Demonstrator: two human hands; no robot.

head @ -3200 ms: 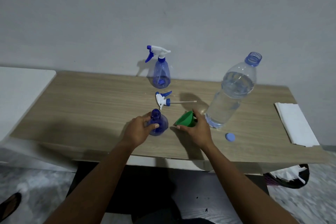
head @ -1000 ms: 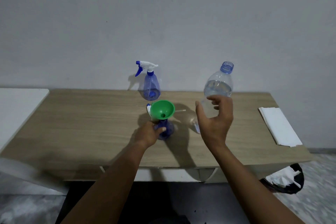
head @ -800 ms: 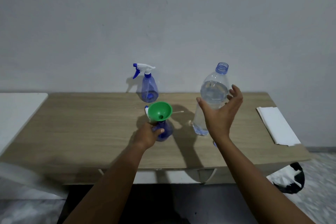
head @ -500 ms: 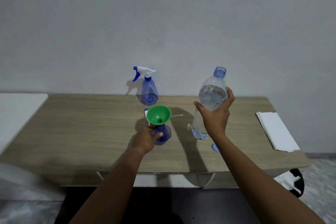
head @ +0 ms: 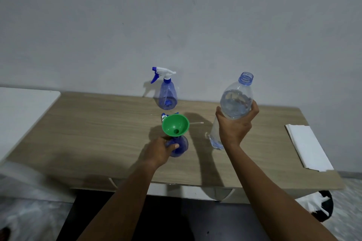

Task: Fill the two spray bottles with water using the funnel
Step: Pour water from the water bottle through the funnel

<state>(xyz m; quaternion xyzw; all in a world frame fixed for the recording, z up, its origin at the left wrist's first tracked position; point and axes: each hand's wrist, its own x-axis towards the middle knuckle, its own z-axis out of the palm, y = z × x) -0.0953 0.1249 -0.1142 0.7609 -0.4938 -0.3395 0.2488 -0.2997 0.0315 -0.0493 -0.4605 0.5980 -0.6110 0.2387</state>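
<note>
Wall [head: 176,25]: plain grey, a few faint scuffs, fills the upper half of the view.

Bench [head: 98,133]: light wood-grain top, set against the wall. A white surface [head: 21,107] adjoins it at the left edge.

Folded white cloth or paper [head: 307,148]: lies flat near the bench's right end, well apart from the bottles.

Water bottle [head: 236,103]: large, clear, uncapped, blue neck ring, water inside. Tilted slightly, mouth up. Base looks close to the bench top; cannot tell whether it touches.

Right hand [head: 234,125]: wrapped around the water bottle's upper body, thumb on one side, fingers curled round the other; firm grasp.

Left hand [head: 159,151]: closed around the near spray bottle, thumb across its front.

Far spray bottle [head: 167,97]: translucent blue, upright at the back of the bench next to the wall, white-and-blue trigger head fitted. Untouched.

Near spray bottle [head: 181,147]: translucent blue, upright on the bench near the front middle, trigger head off.

Funnel [head: 175,125]: green, seated in the near spray bottle's neck, wide mouth up, just left of the water bottle.

Loose trigger head [head: 166,116]: mostly hidden behind the funnel; its thin white dip tube [head: 196,123] pokes out to the right, flat on the bench.
</note>
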